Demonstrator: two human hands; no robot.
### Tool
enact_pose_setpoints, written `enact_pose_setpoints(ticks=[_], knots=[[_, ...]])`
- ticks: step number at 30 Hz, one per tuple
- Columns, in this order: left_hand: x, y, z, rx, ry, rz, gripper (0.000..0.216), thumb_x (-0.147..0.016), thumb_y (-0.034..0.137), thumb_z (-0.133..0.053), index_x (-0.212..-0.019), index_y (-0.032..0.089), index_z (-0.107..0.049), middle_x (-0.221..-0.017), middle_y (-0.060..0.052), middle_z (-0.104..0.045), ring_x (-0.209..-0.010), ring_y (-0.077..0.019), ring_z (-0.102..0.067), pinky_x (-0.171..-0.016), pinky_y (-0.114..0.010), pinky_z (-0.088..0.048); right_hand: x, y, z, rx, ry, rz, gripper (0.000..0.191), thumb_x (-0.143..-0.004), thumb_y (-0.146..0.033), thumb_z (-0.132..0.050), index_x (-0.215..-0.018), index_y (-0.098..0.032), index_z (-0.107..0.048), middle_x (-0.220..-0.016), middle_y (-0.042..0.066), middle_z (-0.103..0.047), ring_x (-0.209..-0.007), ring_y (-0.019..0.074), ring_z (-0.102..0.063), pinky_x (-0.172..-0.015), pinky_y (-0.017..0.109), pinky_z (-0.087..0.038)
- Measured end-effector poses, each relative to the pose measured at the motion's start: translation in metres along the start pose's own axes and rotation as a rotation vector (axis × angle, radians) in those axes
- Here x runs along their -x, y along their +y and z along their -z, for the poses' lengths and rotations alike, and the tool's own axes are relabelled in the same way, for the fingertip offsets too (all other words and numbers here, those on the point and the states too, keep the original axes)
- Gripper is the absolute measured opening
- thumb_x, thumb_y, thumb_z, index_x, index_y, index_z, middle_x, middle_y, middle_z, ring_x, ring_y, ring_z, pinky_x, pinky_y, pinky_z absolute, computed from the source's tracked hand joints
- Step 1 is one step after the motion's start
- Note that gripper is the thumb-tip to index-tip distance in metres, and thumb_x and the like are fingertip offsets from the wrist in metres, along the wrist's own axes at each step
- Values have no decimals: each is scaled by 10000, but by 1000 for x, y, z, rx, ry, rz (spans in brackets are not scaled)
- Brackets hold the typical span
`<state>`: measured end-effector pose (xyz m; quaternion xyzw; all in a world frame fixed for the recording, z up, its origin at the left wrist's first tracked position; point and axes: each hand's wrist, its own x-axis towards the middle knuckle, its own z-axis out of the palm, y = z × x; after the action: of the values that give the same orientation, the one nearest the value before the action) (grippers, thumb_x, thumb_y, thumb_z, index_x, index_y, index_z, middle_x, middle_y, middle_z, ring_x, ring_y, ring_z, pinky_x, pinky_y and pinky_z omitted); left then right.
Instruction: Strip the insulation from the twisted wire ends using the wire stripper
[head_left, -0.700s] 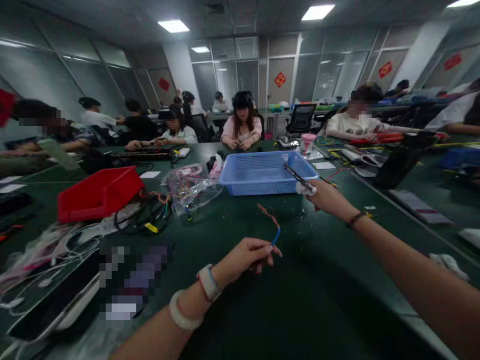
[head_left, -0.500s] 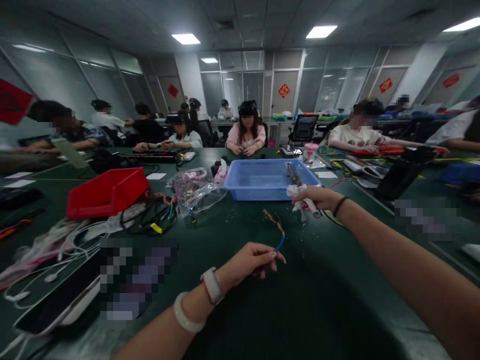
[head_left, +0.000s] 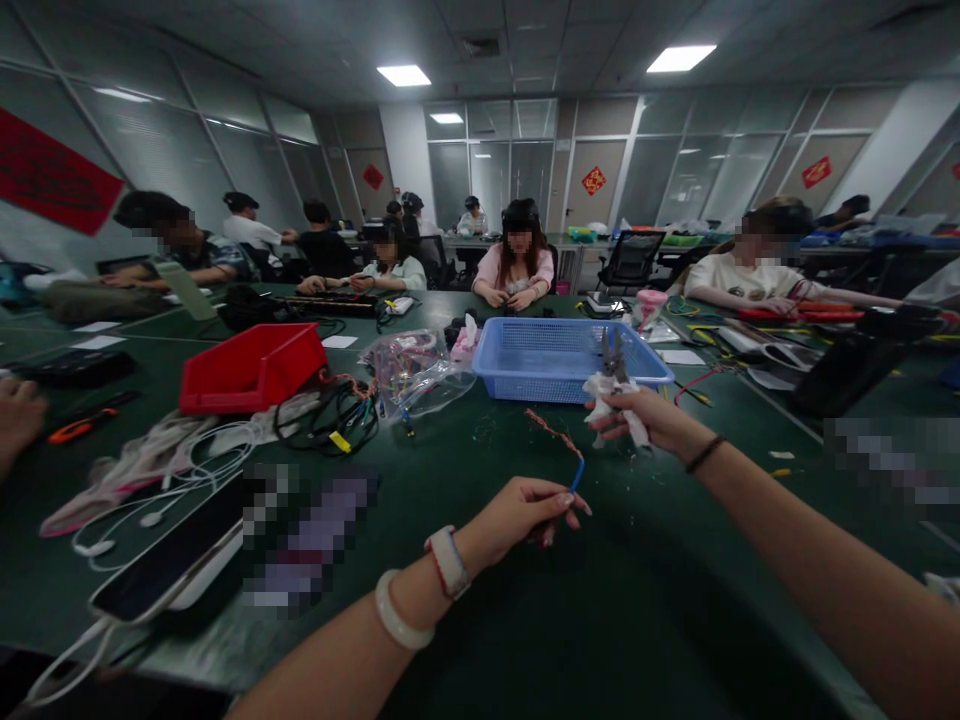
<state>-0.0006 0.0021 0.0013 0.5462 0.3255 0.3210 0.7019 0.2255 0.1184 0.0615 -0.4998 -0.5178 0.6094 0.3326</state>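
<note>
Wire (head_left: 578,470) stays pinched between thumb and finger of the left hand (head_left: 541,507) over the bench (head_left: 525,640) as the right hand (head_left: 646,416) turns a pair of pliers (head_left: 614,362) upright. Moments ago the tool slanted to the left; now its jaws point away from the wearer and appear parted. The pliers are clear of the wire, so neither cutting nor stripping seems to be under way at this instant.

A short length of blue covering rises from the fingers, giving way to bare copper (head_left: 559,434) that leans up and to the left, loosely twisted, kinked and frayed towards its tip.

The right hand is closed around the pliers through a crumpled white wrap (head_left: 598,386). The jaws overlap the near side of a blue basket (head_left: 525,386); whether they touch it cannot be told. Fine scraps (head_left: 484,430) dot the bench in front.

Farther left are a clear bag (head_left: 420,372) of coloured wires and a red bin (head_left: 225,382). Beyond the basket sits a person in pink (head_left: 491,272), both hands at the bench.
</note>
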Motion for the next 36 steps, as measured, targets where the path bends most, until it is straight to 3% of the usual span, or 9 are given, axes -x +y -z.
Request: enact_pose_setpoints(ticks=[2,7,10,13,26,30,36], knots=[[-1,-1,1,2,25,8,320,-829,394,-630,-990,130,-713,-873,-67,-697,-466,-35,-504,-402,-173,-269,11,11,0,70,74,93,269,-854,-185,-544,-1119,-165,-504,-1095,107,-639,-725,147,-674,-609,269,-573],[-2,-2,2,-12,106,50,323,-808,386,-650,-996,131,-712,-955,-89,-712,-457,-37,-524,-388,-166,-305,44,36,3,828,303,451,399,-813,-111,-486,-1200,-204,-507,-1134,90,-628,-933,211,-639,-766,328,-521],[-4,-4,2,-18,159,76,291,-799,356,-661,-976,130,-714,-907,-70,-713,-424,-30,-508,-385,-166,-332,63,45,-1,1253,441,436,494,-781,-74,-459,-1254,-212,-491,-1243,101,-582,-973,251,-625,-738,342,-497],[-6,-6,4,-36,202,109,265,-798,331,-667,-963,130,-715,-873,-60,-712,-409,-27,-499,-383,-166,-346,74,50,-6,1476,470,375,580,-757,-51,-450,-1317,-198,-435,-1322,114,-528,-921,251,-644,-626,317,-486],[-6,1,2,-273,309,232,202,-827,282,-638,-924,121,-709,-842,-59,-722,-425,-46,-551,-362,-146,-357,84,55,-17,1653,384,363,539,-781,-36,-426,-1305,-162,-447,-1266,138,-553,-931,246,-639,-621,303,-487],[-7,-1,2,-290,313,228,187,-834,263,-621,-912,113,-700,-801,-49,-715,-390,-35,-511,-358,-147,-351,86,56,-18,1631,347,364,494,-795,-49,-423,-1273,-165,-472,-1237,162,-560,-900,247,-636,-588,292,-454],[-7,-3,5,-283,291,203,217,-823,293,-627,-930,112,-686,-782,-38,-696,-388,-27,-451,-364,-152,-324,88,53,-20,1541,292,294,333,-850,-115,-418,-1137,-204,-563,-1095,105,-629,-789,187,-642,-586,255,-404]])
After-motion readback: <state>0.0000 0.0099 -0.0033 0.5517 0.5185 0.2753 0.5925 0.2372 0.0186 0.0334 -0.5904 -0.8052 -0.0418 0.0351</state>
